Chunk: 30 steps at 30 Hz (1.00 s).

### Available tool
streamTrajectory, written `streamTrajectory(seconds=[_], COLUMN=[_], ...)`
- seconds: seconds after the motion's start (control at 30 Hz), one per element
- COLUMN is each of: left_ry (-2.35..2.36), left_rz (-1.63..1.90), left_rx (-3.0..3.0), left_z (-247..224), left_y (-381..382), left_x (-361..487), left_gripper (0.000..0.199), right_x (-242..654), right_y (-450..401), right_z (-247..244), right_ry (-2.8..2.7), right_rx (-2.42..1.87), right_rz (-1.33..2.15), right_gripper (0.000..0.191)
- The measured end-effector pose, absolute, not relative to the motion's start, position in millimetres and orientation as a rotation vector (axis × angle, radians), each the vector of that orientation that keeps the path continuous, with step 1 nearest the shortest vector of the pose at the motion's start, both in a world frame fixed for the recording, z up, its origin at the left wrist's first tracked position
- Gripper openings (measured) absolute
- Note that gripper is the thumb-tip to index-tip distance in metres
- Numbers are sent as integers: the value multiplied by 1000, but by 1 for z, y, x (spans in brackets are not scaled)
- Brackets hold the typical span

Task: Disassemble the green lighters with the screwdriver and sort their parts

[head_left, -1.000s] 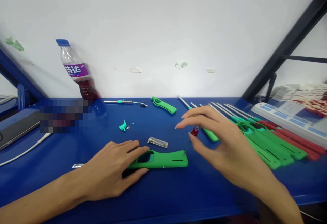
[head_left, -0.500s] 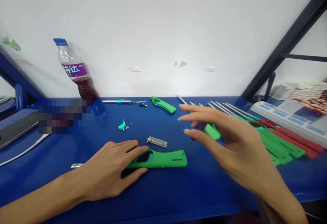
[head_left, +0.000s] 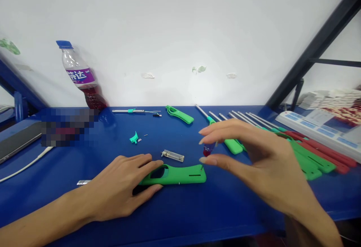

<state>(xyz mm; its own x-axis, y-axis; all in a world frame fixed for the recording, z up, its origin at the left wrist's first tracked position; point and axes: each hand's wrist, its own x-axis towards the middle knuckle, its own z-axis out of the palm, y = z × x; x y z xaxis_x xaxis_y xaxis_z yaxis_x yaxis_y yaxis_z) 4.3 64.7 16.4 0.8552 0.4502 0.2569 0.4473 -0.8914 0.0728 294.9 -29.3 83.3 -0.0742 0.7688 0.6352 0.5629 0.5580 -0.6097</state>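
Note:
My left hand point(head_left: 121, 188) lies over the rear part of a green lighter casing point(head_left: 184, 179), fingers above it and thumb along its near side. A metal tube end point(head_left: 83, 182) sticks out left of that hand. My right hand point(head_left: 254, 164) curls its thumb and fingertips around the red and blue handle of a screwdriver point(head_left: 208, 150), partly hidden by the fingers. The tool stands at the right end of the casing, by its screw hole. Just behind the casing lies a clear fuel tank point(head_left: 173, 155).
Behind lie a teal trigger point(head_left: 134, 138), a metal tube with wires point(head_left: 128, 111) and another green casing half point(head_left: 179, 114). Several green and red lighters point(head_left: 307, 156) are on the right, beside a white power strip point(head_left: 318, 132). A drink bottle point(head_left: 81, 76) leans on the wall.
My right hand's fingers have shifted around the screwdriver handle, and the handle now stands more upright and shows more between them. My left hand and the casing stay put.

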Motion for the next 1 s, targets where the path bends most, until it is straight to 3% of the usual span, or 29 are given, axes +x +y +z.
streamTrajectory(seconds=[0.5,0.63,0.8,1.0], left_ry=[719,715,719,744], left_rz=[411,396,393,385], left_rx=[3018,3011,3017,3008], left_z=[18,18,17,16], left_y=[65,65,66,65], left_x=[5,5,5,4], left_gripper=[35,35,36,36], right_x=[299,299,299,298], right_y=[-27,-29,-27,-27], right_z=[82,82,81,80], right_ry=[-1741,-1750,-1781,-1818], right_rx=[-1105,-1154,-1104,-1188], right_rz=[290,302,323,314], right_gripper=[16,24,13,24])
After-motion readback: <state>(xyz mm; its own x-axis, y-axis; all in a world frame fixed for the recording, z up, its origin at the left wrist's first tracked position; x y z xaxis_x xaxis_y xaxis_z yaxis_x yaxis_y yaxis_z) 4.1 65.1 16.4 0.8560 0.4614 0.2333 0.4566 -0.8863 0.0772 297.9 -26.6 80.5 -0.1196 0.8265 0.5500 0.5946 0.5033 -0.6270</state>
